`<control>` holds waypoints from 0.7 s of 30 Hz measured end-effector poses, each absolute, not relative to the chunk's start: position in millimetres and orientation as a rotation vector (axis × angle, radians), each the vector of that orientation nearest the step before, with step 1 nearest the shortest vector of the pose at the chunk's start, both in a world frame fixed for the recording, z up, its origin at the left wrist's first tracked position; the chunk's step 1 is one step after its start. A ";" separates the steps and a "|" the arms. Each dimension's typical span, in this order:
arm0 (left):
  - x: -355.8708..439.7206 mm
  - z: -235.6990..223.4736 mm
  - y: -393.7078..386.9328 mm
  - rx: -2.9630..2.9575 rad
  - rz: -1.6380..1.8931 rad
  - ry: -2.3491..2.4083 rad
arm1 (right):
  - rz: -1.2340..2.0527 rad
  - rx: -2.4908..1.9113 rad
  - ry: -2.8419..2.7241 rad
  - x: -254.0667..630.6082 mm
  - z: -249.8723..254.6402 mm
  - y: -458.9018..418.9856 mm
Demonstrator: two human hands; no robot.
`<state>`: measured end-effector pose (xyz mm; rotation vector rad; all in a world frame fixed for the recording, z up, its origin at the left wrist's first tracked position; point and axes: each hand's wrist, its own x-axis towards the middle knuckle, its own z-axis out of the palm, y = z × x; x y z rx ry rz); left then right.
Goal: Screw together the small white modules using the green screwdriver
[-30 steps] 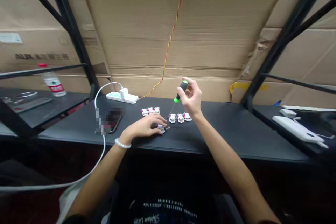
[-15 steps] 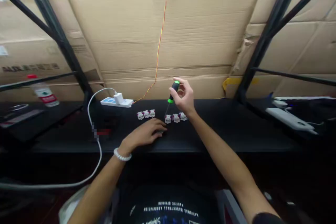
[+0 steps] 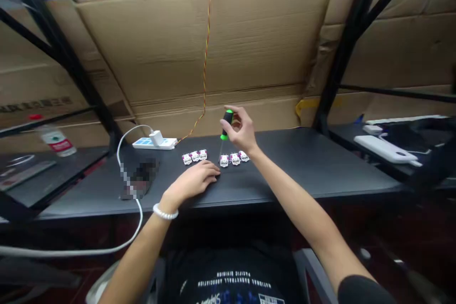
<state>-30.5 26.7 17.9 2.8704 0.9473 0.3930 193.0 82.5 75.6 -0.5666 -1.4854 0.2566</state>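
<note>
My right hand [image 3: 242,132] is closed around the black and green handle of a screwdriver [image 3: 227,125], held nearly upright. Its thin shaft points down to the tabletop, just left of a row of small white and purple parts [image 3: 234,158]. Beside the shaft tip, my left hand [image 3: 195,179] rests low on the black table, fingers bent and close together. Something dark shows under its fingertips, too small to make out. Another row of similar white and purple parts [image 3: 194,156] lies just beyond the left hand.
A white power strip [image 3: 155,143] with a plugged-in adapter stands at the back left, its white cable [image 3: 139,213] looping over the table's front edge. Dark metal posts [image 3: 344,52] flank the table [image 3: 302,166]. A bottle [image 3: 59,140] stands far left, a white device [image 3: 384,148] at right.
The whole view has shifted slightly, and the tabletop looks brighter. Both hands keep nearly the same pose, with the screwdriver still in the right hand beside the white and purple parts.
</note>
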 end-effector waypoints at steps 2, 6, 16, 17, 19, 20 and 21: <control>-33.3 18.6 33.2 2.874 0.369 0.983 | 0.255 -0.563 -1.490 193.3 75.0 84.1; -34.1 21.6 50.6 2.901 0.295 1.038 | 0.260 -0.574 -1.493 194.3 74.3 87.1; -19.3 29.3 72.4 2.935 0.243 1.107 | 0.245 -0.589 -1.494 197.0 74.0 89.3; -18.7 29.8 72.2 2.918 0.247 1.121 | 0.246 -0.586 -1.492 197.3 74.2 89.1; -17.5 30.2 71.8 2.882 0.264 1.174 | 0.251 -0.578 -1.490 198.0 74.6 88.8; -16.8 30.0 71.8 2.864 0.281 1.205 | 0.254 -0.575 -1.488 198.4 74.8 88.7; -16.1 29.5 71.9 2.845 0.295 1.231 | 0.257 -0.572 -1.486 198.7 75.0 88.8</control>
